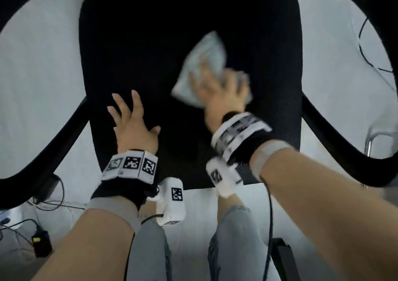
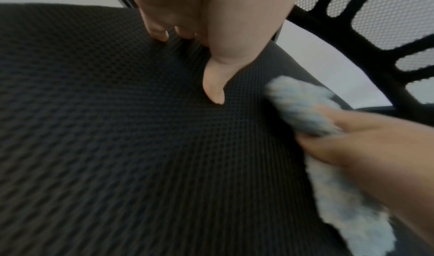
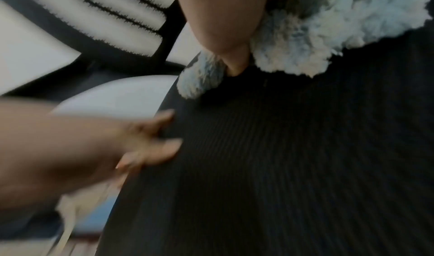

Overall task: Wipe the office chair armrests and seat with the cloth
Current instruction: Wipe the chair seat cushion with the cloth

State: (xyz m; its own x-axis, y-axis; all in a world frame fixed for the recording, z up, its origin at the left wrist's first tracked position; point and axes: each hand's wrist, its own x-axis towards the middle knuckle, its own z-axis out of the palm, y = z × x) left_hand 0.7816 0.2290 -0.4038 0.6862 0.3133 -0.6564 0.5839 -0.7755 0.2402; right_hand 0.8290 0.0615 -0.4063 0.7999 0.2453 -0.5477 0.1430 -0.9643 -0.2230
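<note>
The black mesh chair seat [image 1: 172, 44] fills the middle of the head view, with a black armrest [image 1: 64, 134] on its left and another armrest [image 1: 336, 134] on its right. My left hand [image 1: 137, 113] rests on the seat's front left, fingers spread and fingertips [image 2: 162, 35] touching the mesh [image 2: 117, 130]. My right hand [image 1: 219, 91] lies blurred on a fluffy pale blue-grey cloth [image 1: 206, 54], fingers spread, pressing it onto the seat's right half. The cloth [image 3: 317, 37] bunches around my right thumb [image 3: 232, 55]. Part of the cloth [image 2: 295, 107] sticks out past my right hand [image 2: 375, 148].
The mesh backrest [image 2: 375, 37] rises behind the seat. Cables and a black power adapter [image 1: 42, 244] lie on the pale floor at the left, another cable [image 1: 366, 50] at the right. A chrome frame [image 1: 372, 141] stands by the right armrest. My jeans-clad legs [image 1: 150, 248] stand at the seat's front edge.
</note>
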